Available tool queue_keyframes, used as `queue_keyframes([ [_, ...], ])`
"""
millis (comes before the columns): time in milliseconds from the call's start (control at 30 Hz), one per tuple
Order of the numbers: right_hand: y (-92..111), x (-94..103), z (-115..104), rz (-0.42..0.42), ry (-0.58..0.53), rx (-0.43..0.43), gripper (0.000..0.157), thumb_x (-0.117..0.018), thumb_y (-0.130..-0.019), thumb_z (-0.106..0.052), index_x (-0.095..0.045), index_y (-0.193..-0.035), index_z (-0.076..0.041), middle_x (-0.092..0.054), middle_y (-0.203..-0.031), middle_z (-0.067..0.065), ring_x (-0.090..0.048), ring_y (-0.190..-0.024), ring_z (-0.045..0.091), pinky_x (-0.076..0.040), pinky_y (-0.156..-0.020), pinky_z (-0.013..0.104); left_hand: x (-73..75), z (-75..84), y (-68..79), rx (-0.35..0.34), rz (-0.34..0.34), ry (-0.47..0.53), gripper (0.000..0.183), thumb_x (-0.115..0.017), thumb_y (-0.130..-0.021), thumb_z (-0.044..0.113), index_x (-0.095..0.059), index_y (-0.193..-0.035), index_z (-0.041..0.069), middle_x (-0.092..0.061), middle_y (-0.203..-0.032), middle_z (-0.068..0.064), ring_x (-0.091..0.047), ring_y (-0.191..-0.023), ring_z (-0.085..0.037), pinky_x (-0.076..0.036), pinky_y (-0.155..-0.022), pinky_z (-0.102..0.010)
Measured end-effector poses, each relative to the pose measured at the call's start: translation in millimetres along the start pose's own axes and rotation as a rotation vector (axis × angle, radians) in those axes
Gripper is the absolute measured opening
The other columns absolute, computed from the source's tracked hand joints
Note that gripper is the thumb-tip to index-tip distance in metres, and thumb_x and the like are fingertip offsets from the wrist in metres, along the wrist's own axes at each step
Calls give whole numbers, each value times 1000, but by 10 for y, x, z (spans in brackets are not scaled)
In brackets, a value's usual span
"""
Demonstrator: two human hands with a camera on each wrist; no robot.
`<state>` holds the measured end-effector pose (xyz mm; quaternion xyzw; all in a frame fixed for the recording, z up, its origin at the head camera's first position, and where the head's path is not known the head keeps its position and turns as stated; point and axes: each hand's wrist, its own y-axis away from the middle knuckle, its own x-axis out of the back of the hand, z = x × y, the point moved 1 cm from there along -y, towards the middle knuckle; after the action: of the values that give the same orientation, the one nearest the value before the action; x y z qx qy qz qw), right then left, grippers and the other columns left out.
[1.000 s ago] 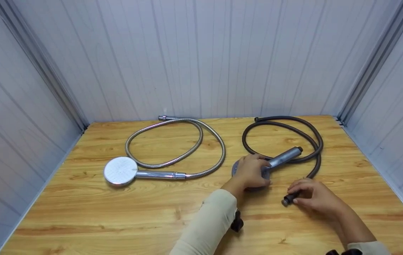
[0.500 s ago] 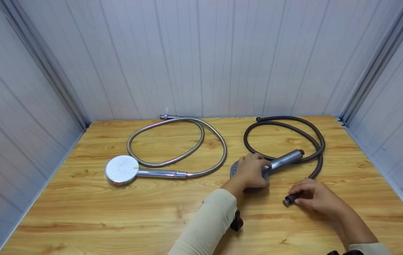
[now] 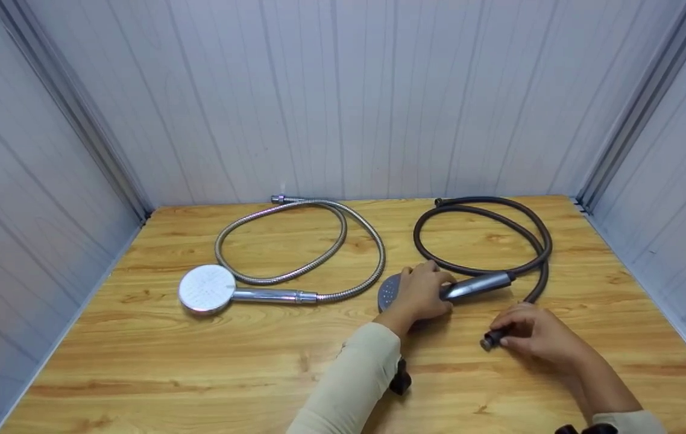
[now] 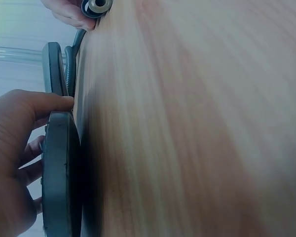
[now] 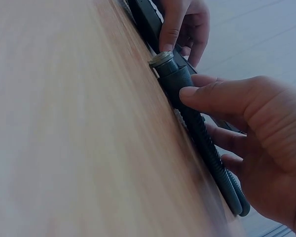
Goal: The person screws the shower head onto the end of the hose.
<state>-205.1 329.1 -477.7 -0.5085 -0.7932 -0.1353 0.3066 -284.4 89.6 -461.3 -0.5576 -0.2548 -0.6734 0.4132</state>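
Note:
My left hand (image 3: 420, 295) grips the round head of a dark grey hand shower (image 3: 480, 286), fingers spread over its face. The handle points right, and the dotted spray face shows left of the hand. In the left wrist view, thumb and fingers hold the head's thick rim (image 4: 59, 168) close over the wood. Near the right side, my right hand (image 3: 539, 339) pinches the end fitting (image 5: 176, 84) of a black shower hose (image 3: 551, 244) between thumb and fingers. The fitting's open end faces toward the front left, apart from the shower handle.
On the left lies a chrome hand shower (image 3: 207, 289) joined to a coiled silver metal hose (image 3: 383, 253). The black hose loops behind both hands, its other end near the back edge. Pale panel walls (image 3: 367, 102) border the wooden tabletop (image 3: 198, 374) at the back and sides.
My left hand has shifted slightly left and turned the dark hand shower, so its handle swings down from pointing up-right to nearly level. The right hand and hose fitting stay put.

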Motion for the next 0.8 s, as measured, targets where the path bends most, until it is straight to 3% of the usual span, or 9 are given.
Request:
queue_keyframes([
  [400, 4, -3, 26, -3, 99, 46, 24, -79, -81, -13, -76, -104, -16, -67, -105, -4, -54, -97, 8, -45, -81, 25, -16, -2, -46, 9, -60, -37, 55, -80, -73, 39, -65, -126, 38, -66, -113, 15, -57, -101, -8, -33, -85, -34],
  [800, 1, 16, 9, -32, 156, 2, 24, -79, -82, -16, -76, -105, -19, -67, -104, -8, -55, -98, 10, -43, -84, 26, -25, -51, -36, -16, -20, -43, 49, -79, -77, 50, -68, -123, 37, -68, -101, 14, -58, -88, -4, -35, -82, -32],
])
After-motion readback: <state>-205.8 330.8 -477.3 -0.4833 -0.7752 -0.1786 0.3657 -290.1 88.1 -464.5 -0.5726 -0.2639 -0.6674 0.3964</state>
